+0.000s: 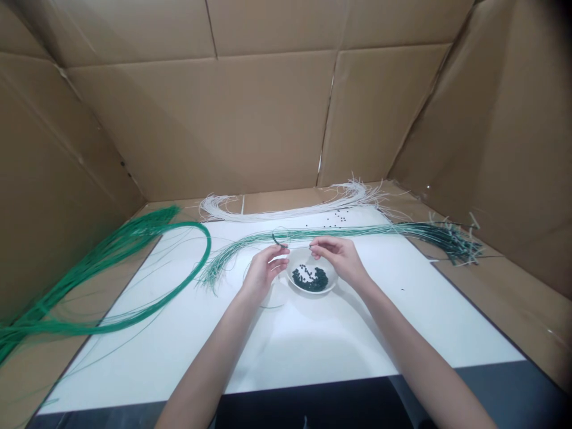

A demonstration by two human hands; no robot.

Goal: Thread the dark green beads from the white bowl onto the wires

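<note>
A small white bowl point(333, 275) stands on the white board, with many small dark beads point(310, 282) gathered along its near side. My left hand point(263, 267) is at the bowl's left edge, thumb and fingers pinched on a thin strand of dark beads point(277, 241) that curves up from the fingertips. Over the bowl's right rim, my right hand point(338, 257) has thumb and forefinger pressed together on a tiny dark thing, too small to make out. A thin thread loops below my left hand onto the board.
Behind the bowl a bundle of green strings point(370, 231) runs to dark beaded ends point(456, 241) at right. White strings point(277, 215) lie farther back, near loose dark beads point(338, 217). A green cord coil point(203, 256) lies left. Cardboard walls point(268, 119) enclose the white board point(357, 351).
</note>
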